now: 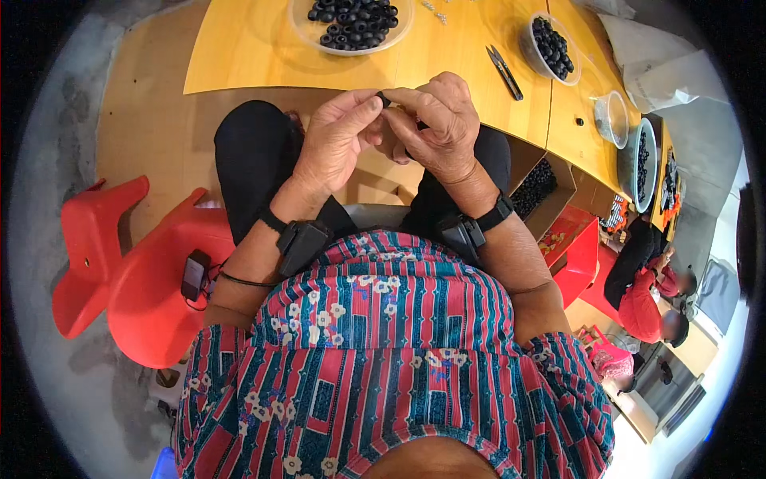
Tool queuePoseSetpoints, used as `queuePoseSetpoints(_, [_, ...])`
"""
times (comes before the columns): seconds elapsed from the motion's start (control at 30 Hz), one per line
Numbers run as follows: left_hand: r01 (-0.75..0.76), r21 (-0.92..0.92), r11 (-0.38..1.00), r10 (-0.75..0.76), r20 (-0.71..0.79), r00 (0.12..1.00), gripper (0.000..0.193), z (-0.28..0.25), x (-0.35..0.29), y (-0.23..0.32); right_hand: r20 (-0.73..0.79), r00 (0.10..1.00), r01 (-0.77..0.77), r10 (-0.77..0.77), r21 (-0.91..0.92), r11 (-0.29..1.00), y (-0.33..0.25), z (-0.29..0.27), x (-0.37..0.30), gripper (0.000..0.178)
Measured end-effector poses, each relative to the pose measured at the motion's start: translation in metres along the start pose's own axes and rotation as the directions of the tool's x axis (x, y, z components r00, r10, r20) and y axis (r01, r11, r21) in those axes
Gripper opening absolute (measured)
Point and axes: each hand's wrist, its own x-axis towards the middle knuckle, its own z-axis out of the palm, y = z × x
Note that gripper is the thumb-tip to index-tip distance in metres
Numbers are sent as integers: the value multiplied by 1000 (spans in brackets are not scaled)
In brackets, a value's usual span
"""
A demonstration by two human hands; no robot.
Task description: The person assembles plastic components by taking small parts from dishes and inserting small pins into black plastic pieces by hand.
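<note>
Just beyond the front edge of the yellow table (255,52), my two hands meet above my lap. A small black rubber-like part (384,99) is pinched between the thumb and index finger of my left hand (335,140). My right hand (441,124) is closed, its fingertips touching the same part. More black shows among the right fingers, too hidden to identify. Beyond my hands stands a clear plastic bowl (351,52) of black ring-shaped parts (359,22). Black thread snips (504,73) lie on the table to the right of my hands.
A second clear bowl (536,56) of black parts, a clear tub (613,120) and a light-blue basin (648,172) stand rightward. Below the tabletop is a box of black pieces (536,188). Red chairs (159,295) stand at left. People (648,299) sit at far right.
</note>
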Motion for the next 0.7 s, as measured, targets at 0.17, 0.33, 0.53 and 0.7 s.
queuePoseSetpoints(0.17, [6,-6,1000,-6,-17,1000,22,2,6,2,-13,961,-266,275,216,940,3,-5,-11,15])
queuePoseSetpoints(0.33, [40,119,992,-47,56,997,21,5,11,7,-47,885,-440,463,239,866,11,-22,-9,12])
queuePoseSetpoints(0.53, [97,180,979,-124,144,982,20,19,29,14,-53,838,-542,543,33,840,53,-33,11,11])
queuePoseSetpoints(0.7, [142,73,987,-156,257,954,22,13,40,7,-4,831,-556,556,-42,830,92,-23,28,17])
